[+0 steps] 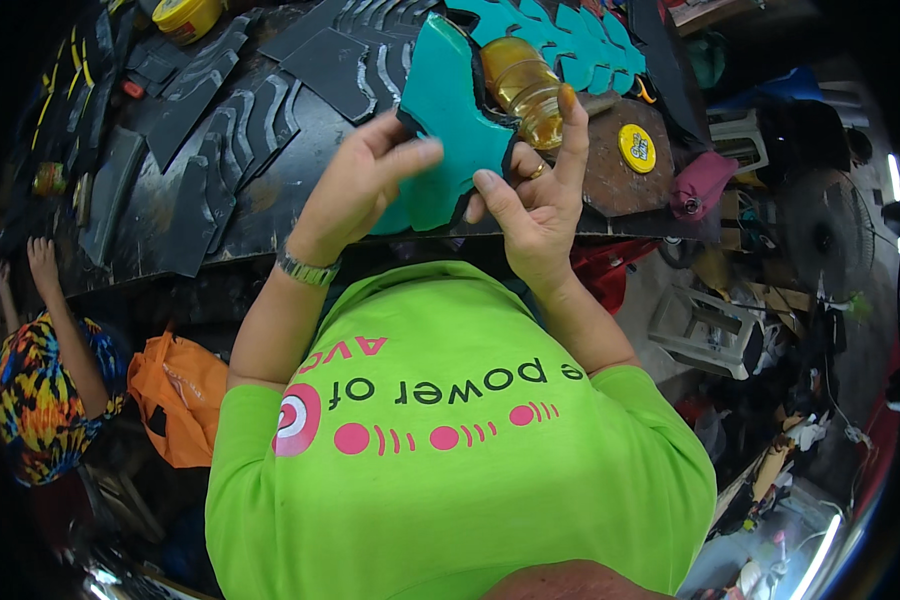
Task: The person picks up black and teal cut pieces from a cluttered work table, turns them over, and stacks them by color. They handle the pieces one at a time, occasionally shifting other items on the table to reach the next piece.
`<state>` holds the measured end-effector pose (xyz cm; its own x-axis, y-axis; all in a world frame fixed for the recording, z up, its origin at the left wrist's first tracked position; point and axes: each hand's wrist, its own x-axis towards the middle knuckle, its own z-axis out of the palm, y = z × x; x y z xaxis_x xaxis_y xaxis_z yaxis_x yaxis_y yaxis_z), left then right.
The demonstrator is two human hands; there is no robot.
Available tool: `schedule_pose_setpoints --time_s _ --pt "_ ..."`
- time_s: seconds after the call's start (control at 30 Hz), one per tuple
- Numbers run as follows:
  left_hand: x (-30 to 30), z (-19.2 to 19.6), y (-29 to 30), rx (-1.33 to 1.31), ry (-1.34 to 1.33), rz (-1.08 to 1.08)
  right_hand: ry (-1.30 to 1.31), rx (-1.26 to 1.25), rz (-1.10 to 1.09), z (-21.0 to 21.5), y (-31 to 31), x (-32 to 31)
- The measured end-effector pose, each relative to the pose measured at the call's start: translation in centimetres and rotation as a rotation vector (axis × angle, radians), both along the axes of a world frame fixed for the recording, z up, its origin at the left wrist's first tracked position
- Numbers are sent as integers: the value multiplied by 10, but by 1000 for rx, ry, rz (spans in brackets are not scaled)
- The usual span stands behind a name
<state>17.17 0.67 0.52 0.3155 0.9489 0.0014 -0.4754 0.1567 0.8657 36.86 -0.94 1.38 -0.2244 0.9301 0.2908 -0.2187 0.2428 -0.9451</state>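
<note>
A teal cut piece with black edges (457,130), seemingly sheet material, is held up above the near edge of the table. My left hand (370,165) grips its left edge, thumb lying over the teal face. On the opposite side my right hand (540,195) pinches the lower right edge between thumb and bent fingers. My right index finger points up, and its tip is coated in something brownish. Just behind the piece is a clear jar of amber liquid (520,85), partly hidden by it. Another teal piece (395,215) shows beneath my left wrist.
Dark cut pieces (225,150) lie in overlapping rows on the black table (160,245); more teal pieces (580,45) are at the far right. Nearby are a yellow lid (637,148) and pink pouch (703,185). A person in a multicoloured shirt (45,400) is at left, beside an orange bag (180,395).
</note>
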Motion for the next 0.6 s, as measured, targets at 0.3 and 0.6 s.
schedule_pose_setpoints --time_s 0.3,0.6 --pt "-11 -16 -14 -102 -117 -37 -884 219 -137 44 21 92" --pt "12 -24 -18 -59 -30 30 -1464 186 -199 16 17 86"
